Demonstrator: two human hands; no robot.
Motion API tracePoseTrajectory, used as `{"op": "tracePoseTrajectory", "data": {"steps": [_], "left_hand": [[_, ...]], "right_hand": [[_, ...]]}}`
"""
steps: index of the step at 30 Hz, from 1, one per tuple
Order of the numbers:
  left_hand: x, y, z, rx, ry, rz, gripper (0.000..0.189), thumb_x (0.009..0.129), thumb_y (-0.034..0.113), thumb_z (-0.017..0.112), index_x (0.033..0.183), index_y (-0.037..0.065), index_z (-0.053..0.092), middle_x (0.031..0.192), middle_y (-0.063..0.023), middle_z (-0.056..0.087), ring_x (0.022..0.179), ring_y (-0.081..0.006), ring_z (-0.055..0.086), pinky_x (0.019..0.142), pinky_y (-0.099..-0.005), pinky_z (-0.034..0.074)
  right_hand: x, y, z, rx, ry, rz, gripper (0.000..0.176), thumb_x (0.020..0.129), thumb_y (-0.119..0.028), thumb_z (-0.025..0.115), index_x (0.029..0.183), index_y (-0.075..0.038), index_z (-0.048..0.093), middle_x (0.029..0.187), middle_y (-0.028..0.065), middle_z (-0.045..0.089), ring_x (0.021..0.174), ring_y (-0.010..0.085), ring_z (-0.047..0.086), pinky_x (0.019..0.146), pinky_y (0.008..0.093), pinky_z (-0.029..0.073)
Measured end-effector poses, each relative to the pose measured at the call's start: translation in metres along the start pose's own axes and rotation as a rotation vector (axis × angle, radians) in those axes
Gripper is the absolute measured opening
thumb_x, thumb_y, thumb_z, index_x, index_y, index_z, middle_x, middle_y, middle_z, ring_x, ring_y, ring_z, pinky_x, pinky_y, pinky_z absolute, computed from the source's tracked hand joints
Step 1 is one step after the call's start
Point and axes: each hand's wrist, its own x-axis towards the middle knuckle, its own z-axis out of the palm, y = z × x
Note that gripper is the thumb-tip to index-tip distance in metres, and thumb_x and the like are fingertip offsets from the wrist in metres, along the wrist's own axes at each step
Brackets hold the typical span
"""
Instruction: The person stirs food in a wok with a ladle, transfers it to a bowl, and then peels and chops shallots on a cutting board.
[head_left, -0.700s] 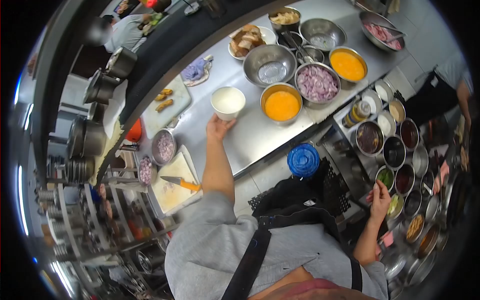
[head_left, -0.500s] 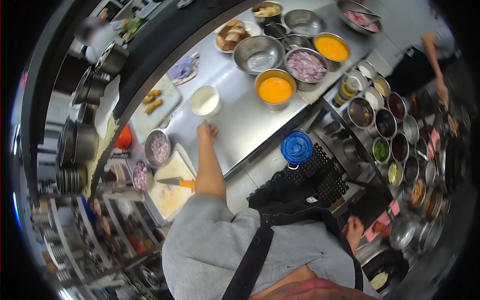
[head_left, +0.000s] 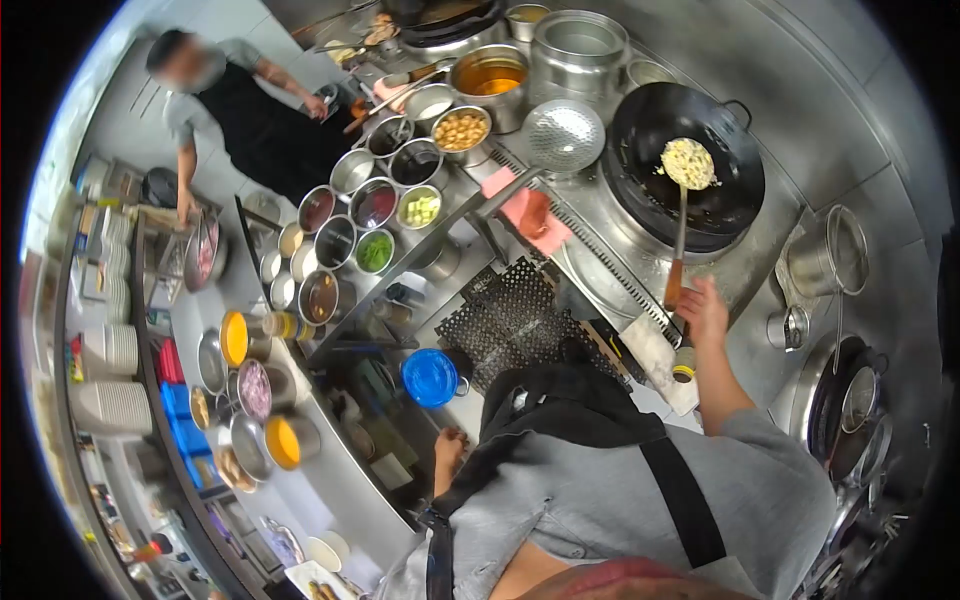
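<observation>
A black wok (head_left: 735,190) sits on the stove at the upper right. Resting in it is a ladle (head_left: 681,232) whose bowl is heaped with pale yellow chopped food (head_left: 688,163). My right hand (head_left: 706,314) is beside the ladle's wooden handle, fingers apart, not wrapped round it. Just below that hand, a second handle end (head_left: 684,363) lies by a pale cloth (head_left: 655,355). My left hand (head_left: 450,448) hangs low near the counter's edge, its fingers curled in with nothing visible in them.
A perforated strainer (head_left: 564,136) lies left of the wok, near a pink cloth (head_left: 530,212). Several ingredient pots, one with green herbs (head_left: 375,251), fill a rack. A blue-lidded bucket (head_left: 431,377) stands on the floor. A co-worker (head_left: 265,120) stands at the upper left.
My view has turned from the steel counter to the stove. My left hand has left the white tub and dropped to my side. My right hand has come up beside the ladle handle.
</observation>
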Motion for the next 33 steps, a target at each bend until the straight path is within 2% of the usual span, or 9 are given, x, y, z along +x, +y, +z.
{"op": "tracePoseTrajectory", "data": {"steps": [1,4,6,8,10,12,17,23,33], "left_hand": [[-0.003,0.014,0.015,0.213,-0.043,-0.176,0.024,0.085,0.003,0.059,0.11,0.002,0.06,0.089,-0.0091,0.068,0.067,-0.0181,0.066,0.052,-0.031,0.052],[0.009,0.019,0.018,0.308,-0.101,-0.16,0.033,0.082,0.002,0.058,0.115,0.0,0.061,0.093,-0.0123,0.071,0.067,-0.0176,0.066,0.052,-0.0334,0.053],[0.016,0.035,0.016,0.267,0.034,-0.295,0.036,0.082,0.002,0.057,0.118,0.0,0.062,0.095,-0.0139,0.071,0.065,-0.0156,0.066,0.052,-0.033,0.054],[0.023,0.04,0.008,0.329,0.084,-0.206,0.04,0.08,0.009,0.06,0.119,0.0,0.062,0.099,-0.0158,0.071,0.074,-0.0203,0.069,0.063,-0.0353,0.057],[0.03,0.031,0.009,0.418,0.198,0.016,0.027,0.083,0.01,0.065,0.108,0.0,0.064,0.093,-0.0092,0.069,0.065,-0.0167,0.066,0.049,-0.0315,0.054],[0.014,0.06,0.023,0.456,0.185,-0.13,0.045,0.076,0.024,0.065,0.117,0.004,0.064,0.109,-0.0169,0.07,0.106,-0.0318,0.066,0.093,-0.0396,0.051],[-0.02,0.046,0.069,0.569,0.167,-0.136,0.041,0.074,0.022,0.062,0.111,0.006,0.067,0.109,-0.0189,0.069,0.104,-0.0355,0.065,0.094,-0.0406,0.05],[-0.039,-0.048,0.11,0.484,0.059,-0.25,0.037,0.071,0.019,0.062,0.105,0.005,0.069,0.103,-0.0219,0.069,0.097,-0.0373,0.066,0.083,-0.0435,0.053],[-0.14,-0.129,0.085,-0.142,0.57,-0.348,0.029,0.076,0.02,0.064,0.103,0.009,0.067,0.106,-0.0174,0.069,0.1,-0.0363,0.065,0.089,-0.0434,0.052]], "right_hand": [[0.0,-0.001,0.014,0.138,-0.108,0.052,0.054,0.095,-0.047,0.056,0.117,0.003,0.055,0.106,0.023,0.063,0.088,0.0318,0.066,0.073,0.0421,0.056],[0.005,-0.011,0.055,0.431,-0.173,0.196,0.051,0.094,-0.045,0.058,0.118,0.0,0.054,0.108,0.0219,0.064,0.092,0.0338,0.066,0.073,0.0437,0.055],[0.025,-0.01,0.061,0.467,-0.166,0.278,0.039,0.094,-0.035,0.06,0.116,-0.003,0.055,0.1,0.0151,0.067,0.076,0.0268,0.066,0.062,0.0374,0.055],[0.05,-0.009,0.04,0.451,-0.253,0.191,0.031,0.093,-0.025,0.058,0.117,-0.005,0.056,0.085,0.0072,0.066,0.058,0.0186,0.059,0.048,0.0307,0.049],[0.066,-0.021,0.015,0.515,-0.366,0.219,0.033,0.092,-0.016,0.055,0.121,-0.001,0.052,0.078,0.0012,0.058,0.047,0.0083,0.043,0.039,0.0216,0.037],[0.065,-0.045,-0.005,0.416,-0.374,0.281,0.036,0.093,-0.015,0.053,0.126,0.0,0.05,0.07,-0.0007,0.048,0.047,0.009,0.043,0.036,0.0222,0.036],[0.021,-0.102,-0.051,0.086,-0.513,0.254,0.047,0.097,-0.014,0.045,0.143,-0.006,0.039,0.072,0.0006,0.049,0.046,0.0102,0.044,0.036,0.0256,0.04],[-0.104,-0.169,0.003,-0.294,-0.726,0.188,0.056,0.093,-0.008,0.043,0.147,-0.003,0.03,0.071,0.0042,0.045,0.038,0.0111,0.042,0.028,0.0261,0.039],[-0.262,-0.035,0.196,-0.828,-1.51,0.711,0.061,0.086,-0.007,0.049,0.143,0.002,0.03,0.064,0.0062,0.042,0.032,0.0157,0.041,0.027,0.0289,0.039]]}}
